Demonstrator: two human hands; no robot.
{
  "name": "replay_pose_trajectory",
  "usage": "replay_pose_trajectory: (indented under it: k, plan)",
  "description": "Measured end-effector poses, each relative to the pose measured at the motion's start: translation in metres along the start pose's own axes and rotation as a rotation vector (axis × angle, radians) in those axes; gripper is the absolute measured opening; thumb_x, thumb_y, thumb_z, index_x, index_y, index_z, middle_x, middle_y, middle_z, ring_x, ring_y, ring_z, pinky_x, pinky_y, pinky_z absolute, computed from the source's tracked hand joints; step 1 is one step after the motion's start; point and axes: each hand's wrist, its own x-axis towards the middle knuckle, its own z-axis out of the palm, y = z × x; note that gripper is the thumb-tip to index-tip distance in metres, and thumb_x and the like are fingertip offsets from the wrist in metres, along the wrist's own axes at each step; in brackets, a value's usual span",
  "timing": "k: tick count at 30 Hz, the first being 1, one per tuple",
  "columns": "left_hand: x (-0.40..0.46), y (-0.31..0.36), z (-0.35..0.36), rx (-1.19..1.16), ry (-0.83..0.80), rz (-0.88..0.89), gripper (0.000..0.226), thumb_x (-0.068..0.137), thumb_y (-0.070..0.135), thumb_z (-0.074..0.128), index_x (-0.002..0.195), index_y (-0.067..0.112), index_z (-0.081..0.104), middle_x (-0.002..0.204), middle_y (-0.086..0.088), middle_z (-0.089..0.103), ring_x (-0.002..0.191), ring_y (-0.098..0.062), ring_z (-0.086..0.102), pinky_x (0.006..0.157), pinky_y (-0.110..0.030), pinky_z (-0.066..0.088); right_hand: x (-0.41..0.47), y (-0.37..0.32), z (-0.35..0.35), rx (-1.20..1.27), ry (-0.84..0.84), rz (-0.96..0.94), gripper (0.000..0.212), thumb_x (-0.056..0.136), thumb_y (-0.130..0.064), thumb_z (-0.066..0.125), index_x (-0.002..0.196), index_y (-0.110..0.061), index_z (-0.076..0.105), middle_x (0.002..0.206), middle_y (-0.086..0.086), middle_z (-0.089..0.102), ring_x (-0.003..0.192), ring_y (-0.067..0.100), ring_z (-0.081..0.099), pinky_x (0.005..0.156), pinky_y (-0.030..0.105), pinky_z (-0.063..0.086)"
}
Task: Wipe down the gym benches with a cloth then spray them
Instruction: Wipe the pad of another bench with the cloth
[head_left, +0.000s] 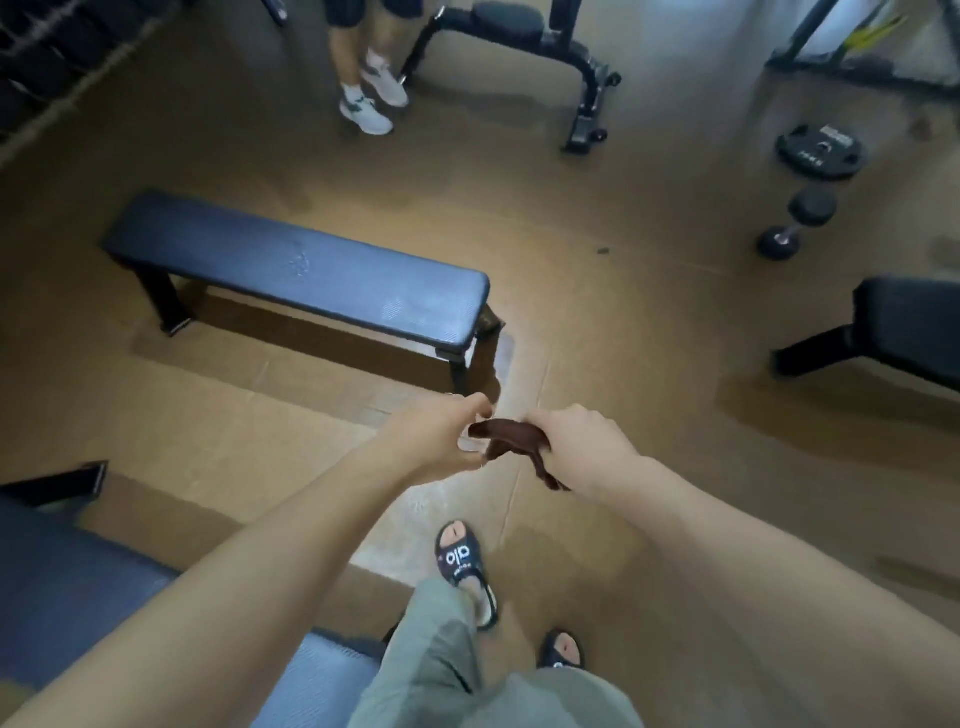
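Observation:
A small dark brown cloth (506, 439) hangs between my two hands above the floor. My right hand (582, 444) grips its right part, with a tail of cloth dangling below the wrist. My left hand (441, 439) pinches the left end with curled fingers. Ahead and to the left stands a flat black gym bench (291, 265) with pale smudges on its pad. Another dark blue bench pad (67, 587) lies at the lower left, beside my left arm. No spray bottle is in view.
A third bench (904, 325) reaches in from the right edge. An adjustable bench (511, 36) stands at the top, a person's legs and white shoes (366, 111) beside it. A weight plate (818, 150) and a dumbbell (797, 223) lie on the brown floor at right.

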Motion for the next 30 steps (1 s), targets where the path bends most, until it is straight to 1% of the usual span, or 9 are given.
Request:
replay_pose_trajectory:
  k: [3,6,10,17,21,23,26,28,30]
  plan:
    - [0.045,-0.036,-0.019,0.017,0.063,0.007,0.025,0.09,0.043,0.067,0.106,0.031,0.053,0.101,0.007,0.058,0.091,-0.018,0.059,0.056,-0.024,0.031,0.067,-0.009,-0.022,0.103,-0.04,-0.028,0.027,0.096,-0.013,0.05,0.112,-0.029,0.064,0.09,-0.006,0.073,0.078,0.02,0.069,0.07,0.032,0.054]
    - [0.099,-0.086,-0.036,0.005,0.081,0.031,0.014,0.095,0.04,0.059,0.097,0.034,0.047,0.097,0.006,0.054,0.091,-0.021,0.059,0.062,-0.031,0.038,0.141,-0.013,-0.03,0.216,-0.033,-0.003,0.031,0.09,-0.009,0.05,0.106,-0.031,0.066,0.079,-0.008,0.073,0.075,0.018,0.071,0.076,0.035,0.059]
    - [0.159,-0.151,-0.052,0.03,0.083,0.051,0.016,0.093,0.038,0.06,0.104,0.029,0.053,0.101,0.004,0.057,0.093,-0.025,0.061,0.073,-0.04,0.053,0.229,-0.015,-0.029,0.376,-0.02,0.003,0.035,0.081,-0.006,0.048,0.095,-0.031,0.068,0.07,-0.006,0.074,0.063,0.014,0.071,0.073,0.04,0.061]
    - [0.252,-0.237,-0.06,0.017,0.177,-0.035,0.014,0.099,0.035,0.052,0.11,0.025,0.055,0.107,0.002,0.063,0.101,-0.029,0.062,0.069,-0.036,0.043,0.389,-0.003,-0.039,0.362,0.037,0.005,0.046,0.079,-0.001,0.052,0.107,-0.03,0.074,0.089,0.001,0.076,0.083,0.025,0.071,0.081,0.04,0.057]
    - [0.314,-0.296,-0.044,-0.014,0.334,-0.149,0.021,0.1,0.036,0.051,0.121,0.032,0.051,0.115,0.006,0.067,0.106,-0.025,0.065,0.077,-0.041,0.053,0.487,0.014,-0.033,0.405,0.168,0.012,0.046,0.077,0.001,0.048,0.1,-0.031,0.072,0.079,-0.001,0.075,0.076,0.022,0.072,0.08,0.038,0.059]
    - [0.344,-0.327,-0.023,-0.041,0.381,-0.187,0.031,0.099,0.033,0.053,0.13,0.032,0.048,0.123,0.007,0.065,0.111,-0.022,0.064,0.081,-0.044,0.055,0.531,0.025,-0.017,0.37,0.309,0.004,0.047,0.078,0.001,0.049,0.107,-0.029,0.071,0.092,0.001,0.075,0.09,0.026,0.07,0.086,0.039,0.056]
    - [0.389,-0.369,0.026,-0.055,0.441,-0.235,0.036,0.097,0.027,0.055,0.132,0.03,0.048,0.128,0.005,0.063,0.112,-0.024,0.064,0.083,-0.045,0.055,0.585,0.043,0.033,0.208,0.454,-0.022,0.052,0.088,-0.002,0.055,0.137,-0.019,0.061,0.128,0.007,0.063,0.117,0.031,0.058,0.098,0.041,0.048]
    - [0.416,-0.391,0.066,-0.036,0.475,-0.251,0.035,0.096,0.025,0.057,0.131,0.026,0.052,0.126,0.002,0.064,0.109,-0.027,0.065,0.082,-0.044,0.054,0.614,0.062,0.084,0.057,0.332,-0.063,0.057,0.089,-0.013,0.06,0.146,-0.016,0.053,0.138,0.01,0.056,0.125,0.033,0.052,0.104,0.043,0.044]
    - [0.443,-0.411,0.106,0.002,0.514,-0.228,0.033,0.094,0.023,0.06,0.127,0.02,0.057,0.12,-0.004,0.067,0.1,-0.032,0.067,0.082,-0.044,0.053,0.636,0.082,0.132,-0.133,0.17,-0.108,0.06,0.087,-0.036,0.061,0.145,-0.021,0.054,0.141,0.009,0.052,0.134,0.03,0.047,0.115,0.046,0.034]
